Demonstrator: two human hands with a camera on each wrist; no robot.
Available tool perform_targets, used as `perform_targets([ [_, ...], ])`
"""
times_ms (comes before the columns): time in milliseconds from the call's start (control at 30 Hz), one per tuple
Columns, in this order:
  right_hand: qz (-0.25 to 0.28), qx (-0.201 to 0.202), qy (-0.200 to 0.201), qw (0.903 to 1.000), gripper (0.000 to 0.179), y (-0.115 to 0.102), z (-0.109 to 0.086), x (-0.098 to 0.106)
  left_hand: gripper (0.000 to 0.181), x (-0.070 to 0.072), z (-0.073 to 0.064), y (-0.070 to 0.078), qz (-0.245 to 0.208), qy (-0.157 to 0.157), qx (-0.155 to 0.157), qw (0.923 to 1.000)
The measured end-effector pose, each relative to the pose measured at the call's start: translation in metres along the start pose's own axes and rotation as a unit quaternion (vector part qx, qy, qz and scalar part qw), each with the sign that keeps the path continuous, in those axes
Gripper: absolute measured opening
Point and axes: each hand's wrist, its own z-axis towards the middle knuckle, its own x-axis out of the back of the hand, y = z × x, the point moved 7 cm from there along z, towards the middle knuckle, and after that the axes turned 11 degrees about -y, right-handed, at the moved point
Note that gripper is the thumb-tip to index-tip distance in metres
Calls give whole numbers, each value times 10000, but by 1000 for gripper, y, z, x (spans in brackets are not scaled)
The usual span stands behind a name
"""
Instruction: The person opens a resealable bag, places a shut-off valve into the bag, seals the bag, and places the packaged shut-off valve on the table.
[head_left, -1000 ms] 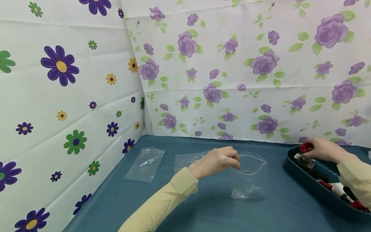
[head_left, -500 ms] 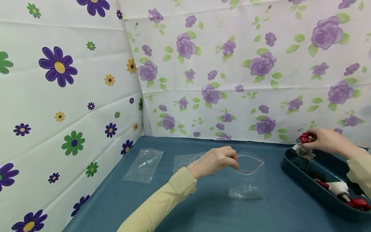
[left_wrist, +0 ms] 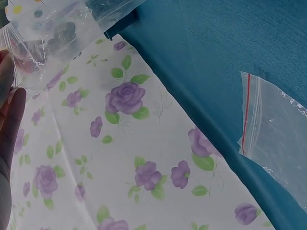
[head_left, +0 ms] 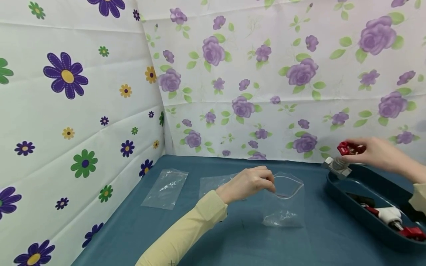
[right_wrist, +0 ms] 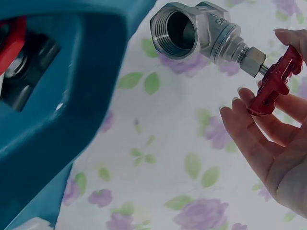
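Note:
My right hand grips a metal gate valve by its red handwheel, with the silver threaded body hanging out over the far left rim of the blue tray. In the right wrist view the right hand has thumb and fingers around the wheel. My left hand pinches the edge of a clear zip bag whose mouth gapes open. The left wrist view shows the left fingers at the edge of that bag.
Inside the tray lie a white-and-red valve, a red-handled piece and dark fittings. Two flat zip bags lie left: one far left, another partly behind the left hand. Flowered cloth hangs behind the blue table.
My right hand has lifted the gate valve up out of the tray and moved it slightly left, over the rim. The left hand and the bag have stayed nearly still.

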Motion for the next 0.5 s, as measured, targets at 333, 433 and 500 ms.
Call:
perform_targets([
  [333,-60,494,328,9982,62,-41,-4,19,21,2,6,-3,-118,-81,37,9999],
  [433,22,693,457,9965,58,-52,-5,24,21,0,7,-5,-110,-140,71,9998],
  [500,40,844,546,9949,56,-60,-6,28,21,-1,8,-6,-119,-163,94,9998],
])
